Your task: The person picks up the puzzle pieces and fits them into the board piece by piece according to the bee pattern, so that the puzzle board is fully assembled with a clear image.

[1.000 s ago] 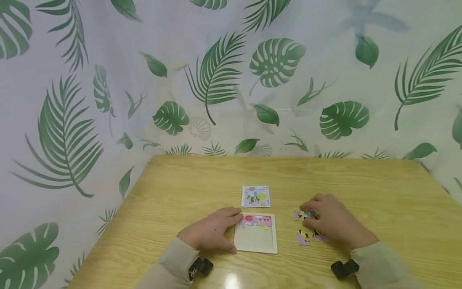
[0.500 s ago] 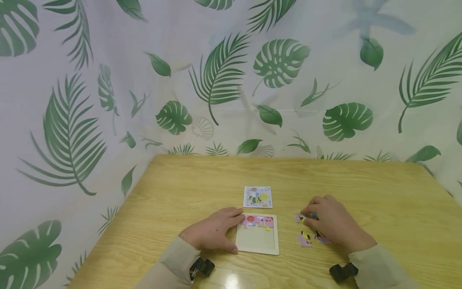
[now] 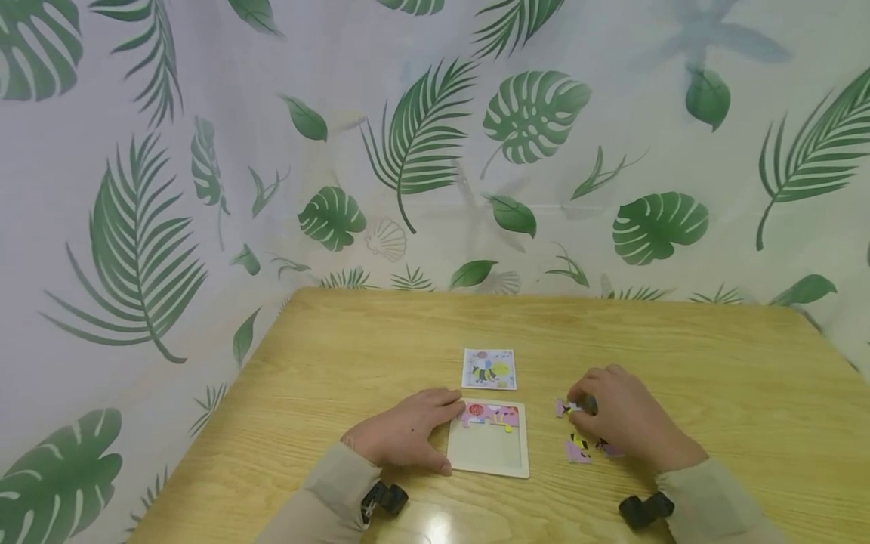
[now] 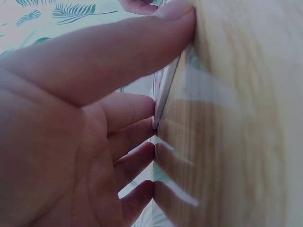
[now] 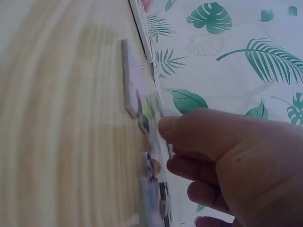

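Cream-coloured and nearly square, the puzzle tray (image 3: 485, 456) lies flat on the wooden table (image 3: 353, 340), between the two hands and closer to the left; I can assign it no clear long axis. Along its far edge I record a strip of fitted pieces (image 3: 491, 415), mostly pink, its long axis running left to right, tabs pointing toward the person. Just beyond sits a picture card (image 3: 489, 369), roughly squared to the tray.

Left hand (image 3: 408, 429): thumb and fingers spread apart, resting along the tray's left side, with nothing pinched that I can see. In the left wrist view the thumb crosses and conceals part of that edge.

Right hand (image 3: 632, 415): fingers curled, thumb and fingertips nearly closed in a pinch on one held piece (image 3: 589, 406). Only a dark patch of it shows from the head, and a thin coloured sliver at the wrist; I cannot establish its outline, direction or long axis.

Beside the thumb lies a pink piece (image 3: 561, 408), partly covered. Nearer the person, a yellow-and-black marked piece (image 3: 578, 450) shows plainly; another piece (image 3: 610, 449) is partly hidden beneath the hand. Both sleeves run out of frame.
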A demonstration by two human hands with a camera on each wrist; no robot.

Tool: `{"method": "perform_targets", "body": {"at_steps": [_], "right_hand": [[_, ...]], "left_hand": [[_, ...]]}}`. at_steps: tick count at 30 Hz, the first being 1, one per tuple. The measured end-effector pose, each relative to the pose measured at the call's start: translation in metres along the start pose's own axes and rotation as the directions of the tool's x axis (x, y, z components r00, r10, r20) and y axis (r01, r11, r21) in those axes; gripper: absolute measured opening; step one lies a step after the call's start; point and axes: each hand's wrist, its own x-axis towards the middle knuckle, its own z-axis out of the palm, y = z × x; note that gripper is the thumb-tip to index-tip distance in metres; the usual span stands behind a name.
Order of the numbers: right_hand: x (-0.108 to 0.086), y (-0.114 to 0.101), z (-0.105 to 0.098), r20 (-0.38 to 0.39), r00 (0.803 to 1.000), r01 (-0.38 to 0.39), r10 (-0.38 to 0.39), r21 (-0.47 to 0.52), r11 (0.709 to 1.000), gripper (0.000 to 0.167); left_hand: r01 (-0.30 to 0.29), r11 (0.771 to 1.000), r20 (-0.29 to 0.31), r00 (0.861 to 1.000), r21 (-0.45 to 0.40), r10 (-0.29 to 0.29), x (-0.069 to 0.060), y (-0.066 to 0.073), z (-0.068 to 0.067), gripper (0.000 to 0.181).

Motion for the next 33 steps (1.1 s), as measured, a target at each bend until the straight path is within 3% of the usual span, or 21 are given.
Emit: {"method": "perform_targets", "body": {"at_steps": [6, 11, 23, 33], "right_hand": [[0.003, -0.006, 0.006, 0.012, 1.0, -0.008, 0.007, 0.107, 0.994, 0.018], [0.008, -0.026, 0.004, 0.015, 0.999, 0.028, -0.03, 0.137, 0.99, 0.017], [0.024, -0.079, 0.014, 0.053, 0.998, 0.021, -0.028, 0.137, 0.99, 0.012], [0.03, -0.094, 0.024, 0.006, 0.99, 0.143, -0.144, 0.091, 0.986, 0.014]], "left_hand": [[0.003, 1.0, -0.005, 1.0, 0.002, -0.003, 0.0, -0.001, 0.002, 0.096], [0.01, 1.0, -0.012, 1.0, 0.008, -0.01, 0.001, -0.001, 0.0, 0.096], [0.013, 1.0, -0.012, 1.0, 0.016, -0.013, 0.002, 0.0, -0.001, 0.096], [0.003, 0.999, -0.016, 1.0, 0.036, -0.003, 0.003, 0.001, 0.0, 0.096]]}}
